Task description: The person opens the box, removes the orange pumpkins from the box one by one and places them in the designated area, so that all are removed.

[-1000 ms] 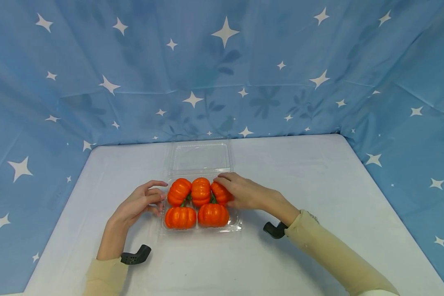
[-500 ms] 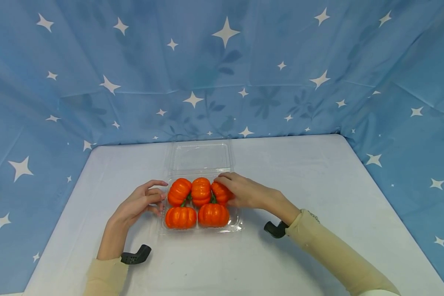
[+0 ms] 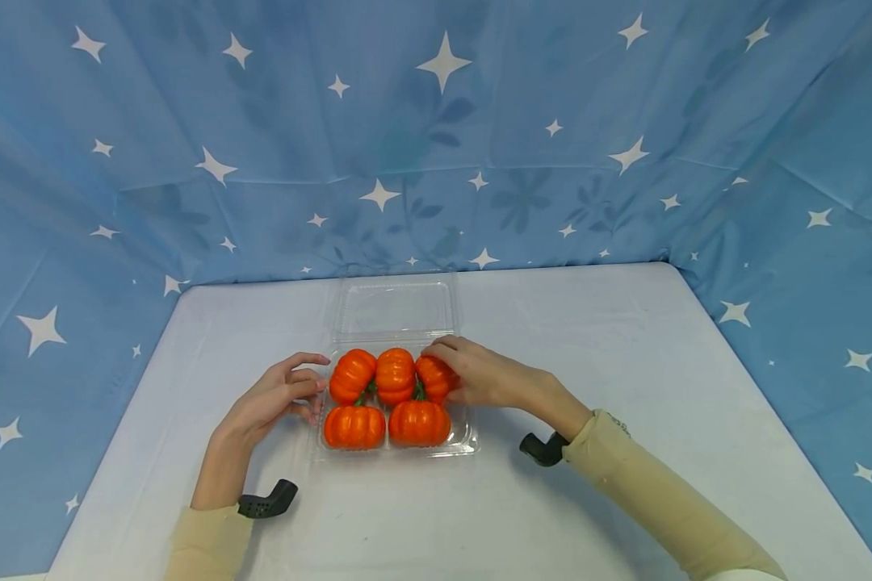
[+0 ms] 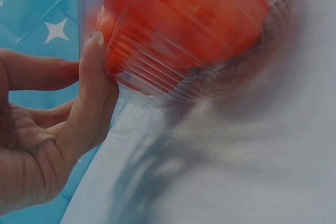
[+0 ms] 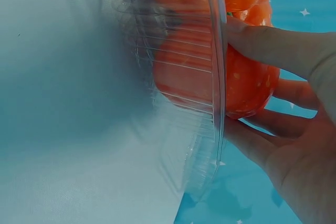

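Note:
A clear plastic clamshell container point(image 3: 467, 445) lies opened on the table, holding several small orange pumpkins with green stems. Three form the back row: a tilted left one point(image 3: 352, 377), a middle one point(image 3: 395, 376) and a right one point(image 3: 436, 379). In front are a left pumpkin point(image 3: 354, 428) and a right pumpkin point(image 3: 419, 424). My right hand point(image 3: 488, 375) grips the back right pumpkin, its fingers around it and partly hiding it. At the container's left side, my left hand point(image 3: 272, 398) holds the rim between thumb and fingers; the left wrist view shows this hand point(image 4: 68, 114) against the ribbed wall.
The container's transparent lid point(image 3: 396, 309) is folded back flat toward the far edge of the white table point(image 3: 552, 508). A blue curtain point(image 3: 436, 145) with white stars surrounds the table. Black wrist-worn devices sit on both forearms, the left one point(image 3: 269, 500) low over the table.
My right hand has shifted very slightly away and to the right with the back right pumpkin. The container's right corner has moved a touch to the right. My left hand stays in place.

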A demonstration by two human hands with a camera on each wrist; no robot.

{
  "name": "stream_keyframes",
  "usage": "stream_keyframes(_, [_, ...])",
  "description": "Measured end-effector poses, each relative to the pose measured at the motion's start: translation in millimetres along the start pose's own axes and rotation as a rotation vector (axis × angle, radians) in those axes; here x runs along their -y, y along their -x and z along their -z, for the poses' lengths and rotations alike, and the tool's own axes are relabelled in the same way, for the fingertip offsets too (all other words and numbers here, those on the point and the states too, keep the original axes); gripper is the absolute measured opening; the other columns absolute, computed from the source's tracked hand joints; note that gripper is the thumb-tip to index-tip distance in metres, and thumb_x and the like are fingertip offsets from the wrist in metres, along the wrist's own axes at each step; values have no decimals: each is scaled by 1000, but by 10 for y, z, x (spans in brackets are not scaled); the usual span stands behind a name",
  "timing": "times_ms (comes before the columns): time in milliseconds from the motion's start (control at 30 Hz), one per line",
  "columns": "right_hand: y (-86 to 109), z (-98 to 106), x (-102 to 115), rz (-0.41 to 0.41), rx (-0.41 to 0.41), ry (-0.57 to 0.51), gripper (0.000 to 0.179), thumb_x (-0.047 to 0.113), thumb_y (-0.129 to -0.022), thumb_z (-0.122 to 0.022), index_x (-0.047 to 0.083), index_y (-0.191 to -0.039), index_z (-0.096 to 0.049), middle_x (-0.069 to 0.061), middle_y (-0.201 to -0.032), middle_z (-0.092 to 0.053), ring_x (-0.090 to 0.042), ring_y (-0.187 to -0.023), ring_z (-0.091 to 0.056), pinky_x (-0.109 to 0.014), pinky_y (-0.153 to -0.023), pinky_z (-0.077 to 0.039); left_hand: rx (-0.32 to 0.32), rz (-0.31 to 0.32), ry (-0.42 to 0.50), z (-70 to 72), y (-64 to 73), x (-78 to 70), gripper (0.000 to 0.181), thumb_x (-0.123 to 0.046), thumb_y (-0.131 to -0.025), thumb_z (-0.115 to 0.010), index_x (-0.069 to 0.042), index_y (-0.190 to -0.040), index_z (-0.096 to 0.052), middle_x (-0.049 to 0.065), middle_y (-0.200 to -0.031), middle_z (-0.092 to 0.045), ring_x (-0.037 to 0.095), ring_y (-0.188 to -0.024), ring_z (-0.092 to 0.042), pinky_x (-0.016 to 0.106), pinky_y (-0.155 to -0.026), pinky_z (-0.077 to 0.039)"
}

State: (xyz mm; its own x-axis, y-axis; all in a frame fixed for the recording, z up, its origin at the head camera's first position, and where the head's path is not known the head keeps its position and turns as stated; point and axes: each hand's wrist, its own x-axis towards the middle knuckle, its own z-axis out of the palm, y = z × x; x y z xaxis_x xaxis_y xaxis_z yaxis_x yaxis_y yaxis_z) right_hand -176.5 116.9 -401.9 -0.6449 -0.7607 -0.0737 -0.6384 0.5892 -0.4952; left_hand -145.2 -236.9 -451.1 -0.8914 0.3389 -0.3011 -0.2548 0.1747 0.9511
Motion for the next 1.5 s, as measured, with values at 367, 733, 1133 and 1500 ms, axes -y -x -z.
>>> stream_keyframes(367, [40,46,-50,-7,-40,-87,68,11,-85,-82,4,-144,-49,-13,-143,-54,-30,-127,-57,-43,-106,-54,-7,-5,-6,21,15,-1,50,-9,-105,-55,7,-147,-34,5,-84,-61,16,-63,-61,32,-62,-62])
stream_keyframes(733, [113,88,-110,-58,-72,-135,80,16,-86,-83,2,-154,-42,-17,-148,-46,-32,-130,-55,-44,-106,-53,-10,5,-13,17,1,-24,48,-7,-105,-53,6,-147,-34,6,-85,-61,16,-64,-61,32,-63,-62])
stream_keyframes(1133, [141,96,-197,-59,-120,-247,74,18,-81,-88,7,-143,-50,-9,-139,-55,-28,-128,-57,-51,-105,-53,-18,7,-16,16,7,-55,50,-8,-104,-55,7,-147,-34,5,-83,-61,16,-65,-61,31,-63,-62])
stream_keyframes(1500, [182,18,-304,-48,-164,-351,77,20,-80,-90,4,-145,-50,-9,-141,-59,-30,-132,-59,-48,-109,-51,-17,14,-18,2,-2,-28,47,-6,-103,-54,6,-145,-36,7,-85,-61,16,-66,-61,31,-62,-61])
